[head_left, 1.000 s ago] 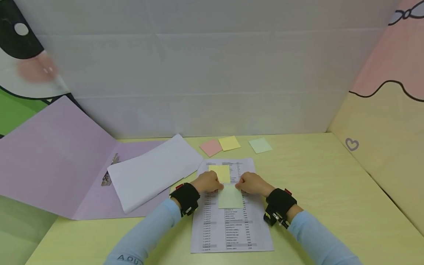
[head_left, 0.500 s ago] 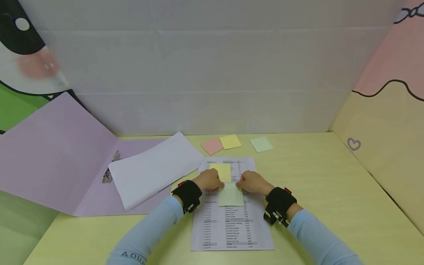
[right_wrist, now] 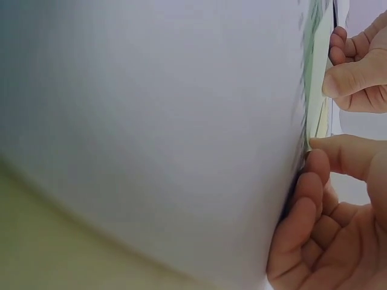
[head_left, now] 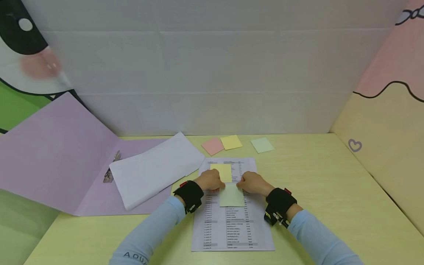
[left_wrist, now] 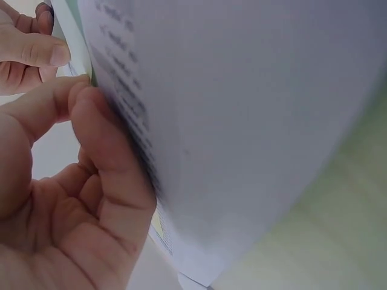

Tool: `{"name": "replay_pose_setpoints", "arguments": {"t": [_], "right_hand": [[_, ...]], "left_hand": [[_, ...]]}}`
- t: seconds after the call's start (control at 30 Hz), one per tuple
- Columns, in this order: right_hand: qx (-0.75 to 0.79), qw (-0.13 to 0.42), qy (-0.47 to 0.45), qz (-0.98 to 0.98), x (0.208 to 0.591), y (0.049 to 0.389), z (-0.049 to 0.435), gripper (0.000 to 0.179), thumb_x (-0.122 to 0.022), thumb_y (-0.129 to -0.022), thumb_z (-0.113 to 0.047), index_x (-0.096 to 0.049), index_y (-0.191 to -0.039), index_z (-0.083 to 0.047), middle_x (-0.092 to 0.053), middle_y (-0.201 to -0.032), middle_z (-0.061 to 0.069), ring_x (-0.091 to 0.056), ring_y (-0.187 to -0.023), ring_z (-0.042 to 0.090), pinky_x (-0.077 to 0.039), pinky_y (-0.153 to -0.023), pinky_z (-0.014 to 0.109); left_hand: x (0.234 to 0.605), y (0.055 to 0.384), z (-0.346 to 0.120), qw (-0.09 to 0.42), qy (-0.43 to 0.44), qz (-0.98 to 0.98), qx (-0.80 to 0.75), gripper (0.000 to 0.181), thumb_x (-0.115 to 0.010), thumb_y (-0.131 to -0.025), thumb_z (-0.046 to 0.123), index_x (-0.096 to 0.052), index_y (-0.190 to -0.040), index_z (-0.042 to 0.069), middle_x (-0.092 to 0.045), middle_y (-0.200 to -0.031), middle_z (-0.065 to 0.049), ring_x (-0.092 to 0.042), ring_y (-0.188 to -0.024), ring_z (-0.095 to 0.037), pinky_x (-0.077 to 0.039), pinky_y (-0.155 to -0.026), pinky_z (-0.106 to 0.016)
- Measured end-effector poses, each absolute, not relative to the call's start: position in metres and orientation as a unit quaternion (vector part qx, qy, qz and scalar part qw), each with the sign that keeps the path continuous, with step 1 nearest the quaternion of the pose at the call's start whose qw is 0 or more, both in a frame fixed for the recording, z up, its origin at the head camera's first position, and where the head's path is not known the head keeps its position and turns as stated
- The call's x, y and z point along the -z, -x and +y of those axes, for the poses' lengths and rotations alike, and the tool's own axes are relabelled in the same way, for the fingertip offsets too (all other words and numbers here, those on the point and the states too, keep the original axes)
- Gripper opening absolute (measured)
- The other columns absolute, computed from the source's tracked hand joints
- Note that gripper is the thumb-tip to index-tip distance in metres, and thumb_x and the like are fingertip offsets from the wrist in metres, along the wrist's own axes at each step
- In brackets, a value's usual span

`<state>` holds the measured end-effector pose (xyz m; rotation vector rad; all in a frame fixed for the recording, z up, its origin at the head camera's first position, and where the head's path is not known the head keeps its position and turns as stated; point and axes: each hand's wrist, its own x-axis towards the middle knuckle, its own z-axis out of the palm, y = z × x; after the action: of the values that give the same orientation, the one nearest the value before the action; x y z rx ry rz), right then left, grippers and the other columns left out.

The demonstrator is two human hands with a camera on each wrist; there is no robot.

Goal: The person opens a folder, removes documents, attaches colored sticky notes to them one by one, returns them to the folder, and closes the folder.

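Note:
A pale green sticky note [head_left: 232, 197] lies against the middle of a printed sheet [head_left: 215, 235] with rows of text. At its upper left corner my left hand [head_left: 211, 180] pinches it between thumb and forefinger. My right hand [head_left: 254, 183] pinches the upper right corner in the same way. Both wrist views show the thumbs and fingertips meeting at the edge of the note, the other fingers curled against the sheet. Just above the green note, a yellow sticky note [head_left: 222, 171] is on the sheet, partly covered by my left hand.
An open purple folder [head_left: 59, 154] with a metal clip [head_left: 110, 169] stands at the left, white papers [head_left: 155, 169] lying across it. Behind the sheet lie a pink note [head_left: 213, 146], another yellow note [head_left: 231, 142] and another green note [head_left: 262, 145]. Walls border the table's back and right.
The head view has shifted slightly. Both hands keep their pinch on the green sticky note's upper corners, and the note stays at the same place on the sheet.

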<state>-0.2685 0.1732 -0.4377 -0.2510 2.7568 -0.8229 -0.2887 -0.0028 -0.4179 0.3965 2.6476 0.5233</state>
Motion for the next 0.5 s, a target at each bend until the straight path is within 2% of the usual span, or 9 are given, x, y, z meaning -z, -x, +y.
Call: {"name": "replay_pose_setpoints", "arguments": {"t": [0.5], "right_hand": [[0.29, 0.127, 0.086, 0.945, 0.4379, 0.2678, 0.1741, 0.03, -0.059, -0.085, -0.019, -0.05, -0.057, -0.01, -0.046, -0.055, -0.001, -0.04, -0.048, 0.012, -0.027, -0.046, 0.022]], "left_hand": [[0.4197, 0.2881, -0.0028, 0.199, -0.141, 0.949, -0.198, 0.025, -0.067, -0.082, 0.021, -0.061, -0.062, 0.007, -0.049, -0.049, 0.0, -0.046, -0.045, -0.012, -0.033, -0.045, -0.021]]}}
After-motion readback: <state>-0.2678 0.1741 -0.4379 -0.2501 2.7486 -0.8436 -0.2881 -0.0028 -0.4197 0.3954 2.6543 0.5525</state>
